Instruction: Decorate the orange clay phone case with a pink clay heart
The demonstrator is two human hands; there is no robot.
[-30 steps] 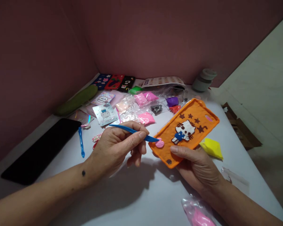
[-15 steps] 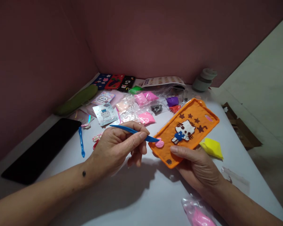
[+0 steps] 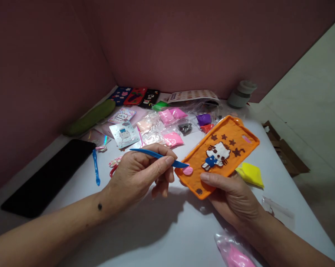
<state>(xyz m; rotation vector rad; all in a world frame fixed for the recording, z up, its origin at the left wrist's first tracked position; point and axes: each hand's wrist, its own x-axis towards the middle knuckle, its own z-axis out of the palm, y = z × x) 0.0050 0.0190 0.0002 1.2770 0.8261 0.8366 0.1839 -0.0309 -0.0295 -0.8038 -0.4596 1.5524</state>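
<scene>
In the head view, the left grip (image 3: 141, 172) pinches a slim blue tool (image 3: 156, 154) between thumb and finger, its tip at the pink patch (image 3: 187, 170) on an orange case (image 3: 199, 157). The right grip (image 3: 234, 194) clasps that case from below – thumb pressed on its face, just under the white cat figure (image 3: 219, 152) – holding it tilted above the white surface (image 3: 156, 244).

A slim blue plastic tool (image 3: 148, 152) is meeting a flat pink clay-like blob (image 3: 187, 171) on a slanting rectangular orange case (image 3: 198, 157) (a white cat figure (image 3: 220, 151) is decorating it).
</scene>
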